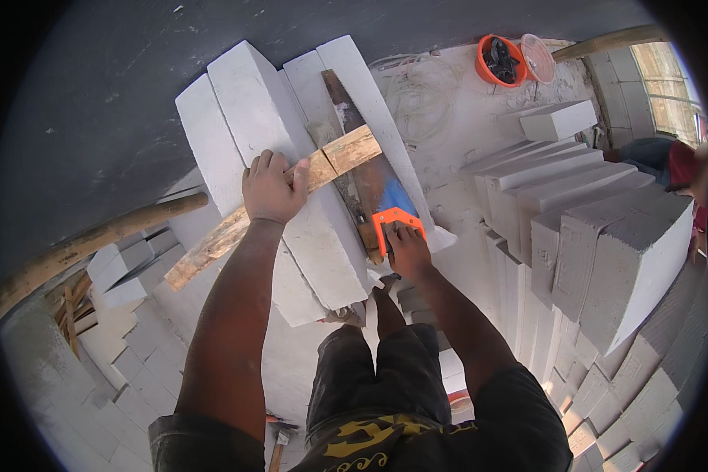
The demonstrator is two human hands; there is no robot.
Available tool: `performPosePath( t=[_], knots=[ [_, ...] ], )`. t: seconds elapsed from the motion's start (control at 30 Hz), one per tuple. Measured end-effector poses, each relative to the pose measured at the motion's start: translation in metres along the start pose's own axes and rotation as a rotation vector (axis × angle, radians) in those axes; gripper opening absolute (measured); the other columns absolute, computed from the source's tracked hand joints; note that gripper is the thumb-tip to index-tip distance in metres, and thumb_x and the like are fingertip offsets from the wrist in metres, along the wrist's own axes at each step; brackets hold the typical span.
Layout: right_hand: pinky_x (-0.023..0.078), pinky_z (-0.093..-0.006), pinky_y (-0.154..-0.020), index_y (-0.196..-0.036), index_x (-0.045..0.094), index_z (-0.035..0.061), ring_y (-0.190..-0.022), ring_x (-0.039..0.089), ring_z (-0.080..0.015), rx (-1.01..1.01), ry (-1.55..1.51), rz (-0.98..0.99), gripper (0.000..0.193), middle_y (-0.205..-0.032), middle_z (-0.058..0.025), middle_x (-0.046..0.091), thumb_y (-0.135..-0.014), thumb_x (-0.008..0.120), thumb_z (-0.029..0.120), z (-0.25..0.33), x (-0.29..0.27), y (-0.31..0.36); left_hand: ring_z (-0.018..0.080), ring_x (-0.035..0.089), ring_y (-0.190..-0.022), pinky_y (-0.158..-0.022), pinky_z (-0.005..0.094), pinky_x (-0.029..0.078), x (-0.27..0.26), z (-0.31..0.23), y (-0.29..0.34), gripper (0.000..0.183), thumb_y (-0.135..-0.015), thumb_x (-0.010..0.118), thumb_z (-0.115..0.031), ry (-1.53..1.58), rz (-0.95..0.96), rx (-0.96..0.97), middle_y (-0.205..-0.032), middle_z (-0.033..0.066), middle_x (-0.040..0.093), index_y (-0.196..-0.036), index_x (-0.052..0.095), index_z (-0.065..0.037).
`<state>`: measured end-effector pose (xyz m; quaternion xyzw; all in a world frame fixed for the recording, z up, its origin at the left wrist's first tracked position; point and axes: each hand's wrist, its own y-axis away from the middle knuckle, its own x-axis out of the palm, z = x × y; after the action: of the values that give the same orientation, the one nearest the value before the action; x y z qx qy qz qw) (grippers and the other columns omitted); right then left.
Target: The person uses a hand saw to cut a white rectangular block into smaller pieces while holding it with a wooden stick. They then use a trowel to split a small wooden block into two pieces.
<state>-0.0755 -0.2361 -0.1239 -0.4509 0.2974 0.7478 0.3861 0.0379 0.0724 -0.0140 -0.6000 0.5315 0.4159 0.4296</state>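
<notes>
My left hand (274, 189) is closed on a long, narrow wooden strip (212, 250), pressing it down across a stack of white blocks (271, 110). A thin dark line crosses the strip just past my fingers. My right hand (407, 250) grips the orange handle of a hand saw (399, 214). Its rusty blade, with a blue patch near the handle, points away from me between the blocks. The strip's far end lies across the blade and hides its middle part.
More white blocks (574, 236) are piled at the right, beside another person (680, 169). An orange bucket (501, 61) holding dark material stands far right. A wooden pole (102, 252) leans at the left. Near my legs lies a hammer-like tool (279, 444).
</notes>
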Motion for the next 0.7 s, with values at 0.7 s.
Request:
performPosePath(
  t=[0.7],
  knots=[
    [0.056, -0.04, -0.055, -0.11, 0.062, -0.0047, -0.072, 0.069, -0.0271, 0.993, -1.075, 0.2, 0.066, -0.09, -0.015, 0.068, -0.092, 0.059, 0.059, 0.032, -0.085, -0.241, 0.0326, 0.055, -0.088, -0.078, 0.0478, 0.043, -0.007, 0.006, -0.001, 0.038, -0.093, 0.058, -0.043, 0.072, 0.096, -0.054, -0.089, 0.0117, 0.055, -0.083, 0.059, -0.007]
  ],
)
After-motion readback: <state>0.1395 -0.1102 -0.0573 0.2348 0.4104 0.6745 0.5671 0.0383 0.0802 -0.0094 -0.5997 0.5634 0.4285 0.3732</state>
